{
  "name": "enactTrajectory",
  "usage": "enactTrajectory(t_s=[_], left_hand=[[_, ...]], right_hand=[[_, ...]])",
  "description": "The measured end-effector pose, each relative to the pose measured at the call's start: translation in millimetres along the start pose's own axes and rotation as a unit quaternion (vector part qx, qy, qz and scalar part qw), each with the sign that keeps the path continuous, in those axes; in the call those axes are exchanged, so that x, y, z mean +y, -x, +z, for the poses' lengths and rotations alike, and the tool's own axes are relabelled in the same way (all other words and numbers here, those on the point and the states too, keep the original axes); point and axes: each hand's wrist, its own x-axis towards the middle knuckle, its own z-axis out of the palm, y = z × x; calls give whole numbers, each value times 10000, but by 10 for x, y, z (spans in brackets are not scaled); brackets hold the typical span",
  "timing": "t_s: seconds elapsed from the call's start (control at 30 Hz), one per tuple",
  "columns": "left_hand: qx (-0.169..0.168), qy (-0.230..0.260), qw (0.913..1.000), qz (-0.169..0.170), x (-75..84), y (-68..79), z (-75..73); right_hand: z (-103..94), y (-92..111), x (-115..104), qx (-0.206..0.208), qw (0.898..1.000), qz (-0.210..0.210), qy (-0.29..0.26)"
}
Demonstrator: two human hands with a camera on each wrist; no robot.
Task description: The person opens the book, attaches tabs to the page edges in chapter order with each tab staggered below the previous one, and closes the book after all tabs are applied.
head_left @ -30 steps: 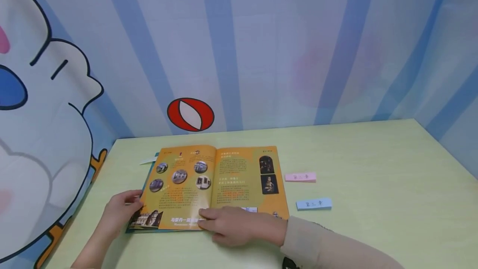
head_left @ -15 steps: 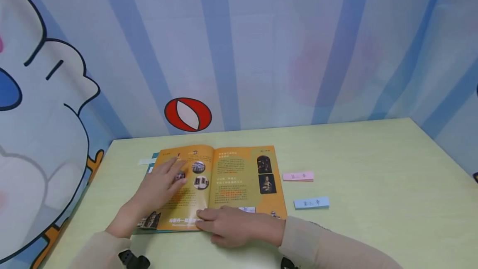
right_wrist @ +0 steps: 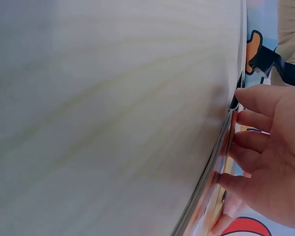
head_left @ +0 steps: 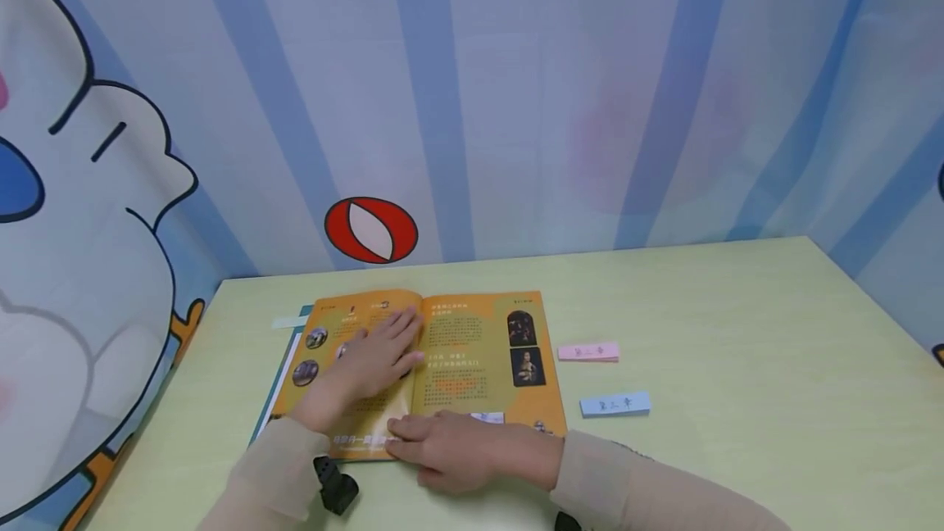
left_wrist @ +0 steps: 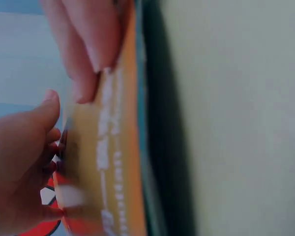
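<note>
An open book [head_left: 472, 351] with orange and olive printed pages lies on the pale table. Its left page is partly covered by my left hand [head_left: 372, 359], which lies with fingers extended near the central fold. At the lower end of the fold, my right hand [head_left: 457, 445] rests on the pages, its fingertips pointing left. The left wrist view shows fingers of both hands touching the printed page [left_wrist: 88, 157]. From the right wrist, my right hand [right_wrist: 280, 147] appears against the book's edge. A whitish-blue slip [head_left: 488, 417] shows just behind the right hand.
To the book's right lie a pink paper slip [head_left: 588, 351] and a blue one [head_left: 615, 404], both handwritten. A pale tab [head_left: 289, 322] sticks out at the book's upper left. A striped curtain [head_left: 501, 105] hangs behind the table [head_left: 737, 367].
My left hand has left the book's left edge and moved right across the left page to near the fold. My right hand has stayed in place on the lower pages.
</note>
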Motion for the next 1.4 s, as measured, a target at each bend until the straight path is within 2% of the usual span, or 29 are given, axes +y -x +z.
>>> enactTrajectory(t_s=[0.17,0.33,0.5,0.67,0.77,0.93,1.17,1.4], left_hand=[[-222,11,9992,-344,-6,-6,50],[-229,33,9991,-361,-6,-19,55],[-234,-38,9994,-261,-20,-28,97],[-114,-183,9995,-237,-3,0,126],[79,-414,9991,-93,16,14,115],[266,-666,9973,146,59,26,69],[340,-669,9963,420,157,69,15],[463,-573,9941,800,276,122,-9]], right_hand=[[-1,-3,-23,-18,10000,38,19],[-23,9,-22,-31,10000,64,-2],[-60,14,26,-156,9982,-106,-562],[-126,40,77,-245,9906,-225,-1324],[-179,78,114,-127,9863,-200,-1632],[-262,184,235,253,9824,-166,-1843],[-321,413,426,661,9744,420,-2106],[-348,630,597,1447,9607,913,-2187]])
